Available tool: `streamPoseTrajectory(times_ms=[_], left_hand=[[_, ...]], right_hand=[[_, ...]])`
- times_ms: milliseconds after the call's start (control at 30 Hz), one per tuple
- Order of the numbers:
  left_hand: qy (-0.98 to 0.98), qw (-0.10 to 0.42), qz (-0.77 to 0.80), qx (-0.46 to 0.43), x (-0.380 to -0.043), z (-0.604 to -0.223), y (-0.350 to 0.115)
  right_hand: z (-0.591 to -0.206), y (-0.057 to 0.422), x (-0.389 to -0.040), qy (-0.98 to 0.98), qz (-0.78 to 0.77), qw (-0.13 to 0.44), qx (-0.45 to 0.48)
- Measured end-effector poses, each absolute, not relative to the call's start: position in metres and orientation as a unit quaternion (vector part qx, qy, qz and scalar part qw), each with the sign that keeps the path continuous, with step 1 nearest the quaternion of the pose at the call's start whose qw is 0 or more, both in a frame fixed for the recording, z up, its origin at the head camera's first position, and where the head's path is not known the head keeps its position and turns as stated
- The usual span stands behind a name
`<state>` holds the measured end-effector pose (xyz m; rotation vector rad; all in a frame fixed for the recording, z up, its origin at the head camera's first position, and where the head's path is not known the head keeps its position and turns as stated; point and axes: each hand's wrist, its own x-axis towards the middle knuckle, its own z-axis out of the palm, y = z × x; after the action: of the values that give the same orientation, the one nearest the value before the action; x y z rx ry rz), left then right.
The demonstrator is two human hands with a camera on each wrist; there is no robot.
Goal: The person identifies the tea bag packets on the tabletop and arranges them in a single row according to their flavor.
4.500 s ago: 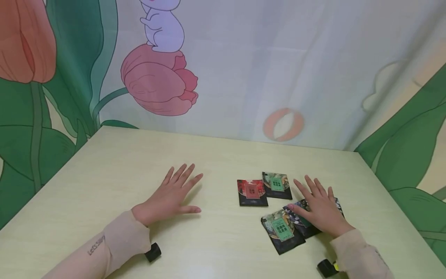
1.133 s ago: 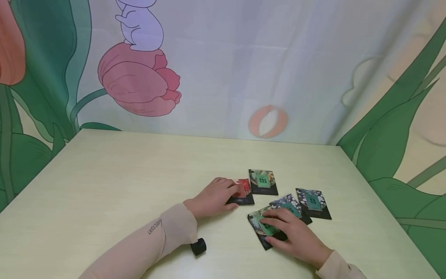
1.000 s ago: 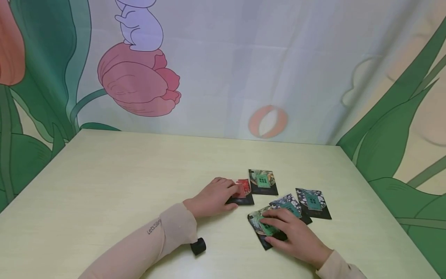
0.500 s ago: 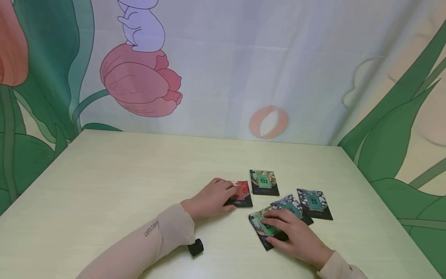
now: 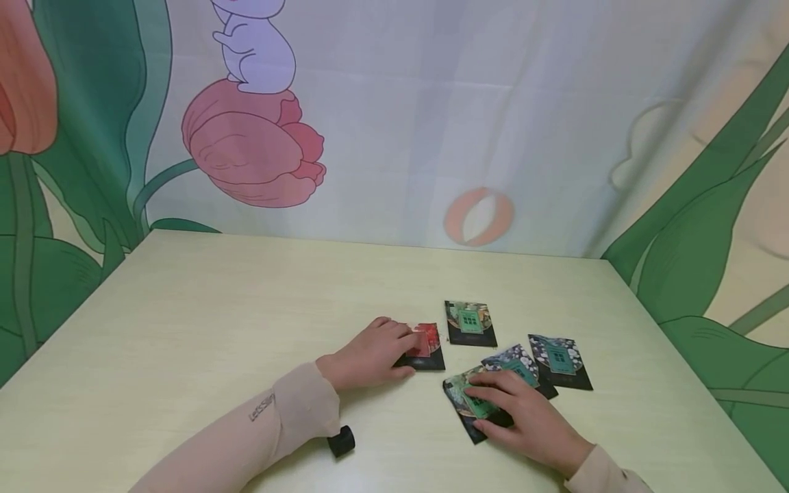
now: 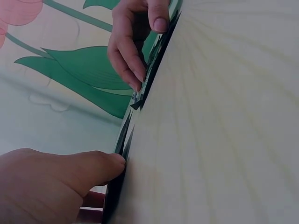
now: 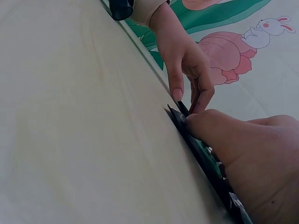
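Note:
In the head view my left hand (image 5: 370, 352) holds a red-and-black sachet (image 5: 431, 349), fingers bent over its left part and thumb at the near edge. My right hand (image 5: 530, 418) rests with relaxed, bent fingers on a green-labelled sachet (image 5: 459, 394), covering its right part; its thumb (image 7: 198, 123) touches that sachet in the right wrist view. Partly beneath this one lies a blue floral sachet (image 5: 514, 363). To its right is a second blue floral sachet (image 5: 561, 363). Farther back lies another green-labelled sachet (image 5: 470, 323).
The pale wooden table (image 5: 246, 294) meets a printed curtain (image 5: 382, 137) along its far edge. A small black cylinder (image 5: 342, 441) sits at the left sleeve's cuff.
Earlier both hands were spread apart, the right over the blue sachets. Then they came onto the sachets. Over the last second, my left hand has drawn the red sachet slightly left and nearer.

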<state>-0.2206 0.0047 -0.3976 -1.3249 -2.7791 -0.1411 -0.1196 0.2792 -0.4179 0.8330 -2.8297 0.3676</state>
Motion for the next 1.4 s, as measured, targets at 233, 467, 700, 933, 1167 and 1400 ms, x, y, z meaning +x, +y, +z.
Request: streamPoseTrajectory(times_ms=[233, 467, 700, 933, 1167, 1400], left_hand=[[-0.900, 0.032, -0.045, -0.432, -0.217, -0.395, -0.001], [-0.896, 0.043, -0.039, -0.441, -0.214, -0.394, -0.007], [-0.896, 0.044, -0.042, -0.439, -0.211, -0.395, -0.015], [-0.901, 0.039, -0.043, -0.431, -0.208, -0.394, -0.022], [-0.897, 0.049, -0.050, -0.437, -0.205, -0.396, -0.029], [-0.893, 0.061, -0.041, -0.444, -0.203, -0.396, -0.037]], right_hand=[[-0.418, 0.279, -0.120, -0.948, 0.123, 0.085, 0.279], [-0.418, 0.278, -0.119, -0.947, 0.120, 0.093, 0.283], [-0.417, 0.278, -0.119, -0.948, 0.121, 0.090, 0.281], [-0.416, 0.278, -0.119, -0.947, 0.124, 0.089, 0.281], [-0.416, 0.278, -0.119, -0.948, 0.125, 0.086, 0.279], [-0.417, 0.278, -0.119, -0.950, 0.126, 0.080, 0.276]])
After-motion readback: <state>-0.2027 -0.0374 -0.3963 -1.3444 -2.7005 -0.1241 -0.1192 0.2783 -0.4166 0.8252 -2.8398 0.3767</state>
